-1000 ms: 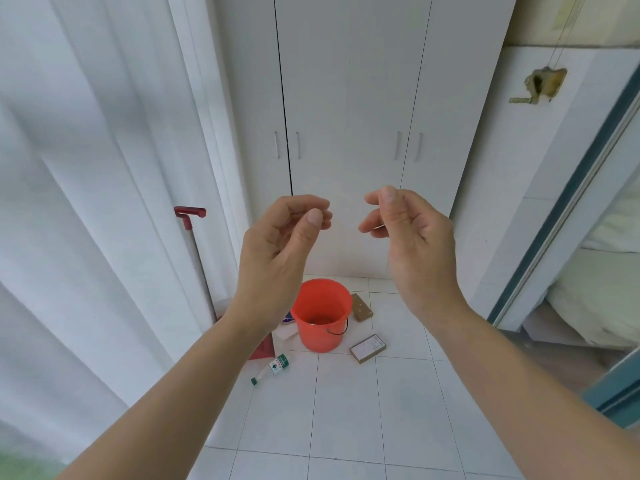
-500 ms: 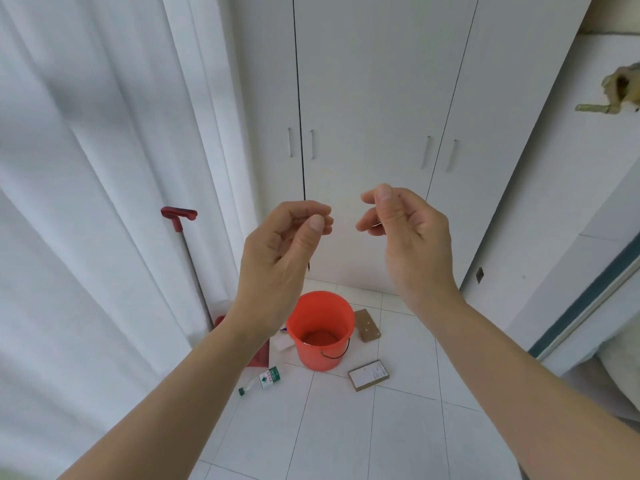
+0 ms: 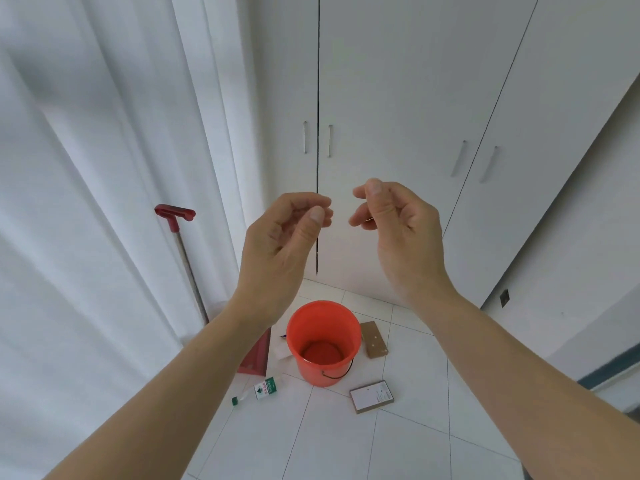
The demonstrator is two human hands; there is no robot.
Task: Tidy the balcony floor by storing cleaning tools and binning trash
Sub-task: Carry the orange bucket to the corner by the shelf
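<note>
Both arms are raised in front of me. My left hand (image 3: pixel 282 244) and my right hand (image 3: pixel 398 233) hover side by side with fingers loosely curled, holding nothing. Far below them an orange bucket (image 3: pixel 323 341) stands on the white tile floor. A red dustpan (image 3: pixel 256 355) with a long handle (image 3: pixel 183 258) leans at the curtain, partly hidden by my left forearm. A small plastic bottle (image 3: pixel 259 391) with a green cap lies left of the bucket. A brown cardboard piece (image 3: pixel 373 339) and a flat box (image 3: pixel 371 396) lie to its right.
White cabinet doors (image 3: pixel 398 116) with slim handles close off the far end. A white curtain (image 3: pixel 86 202) hangs along the left. A white wall (image 3: pixel 588 237) runs along the right. White paper (image 3: pixel 282 348) lies behind the bucket. Bare tiles (image 3: pixel 346 441) stretch toward me.
The view has tilted down and turned left, so the bucket and litter sit lower and more central. My hands keep the same raised, curled pose.
</note>
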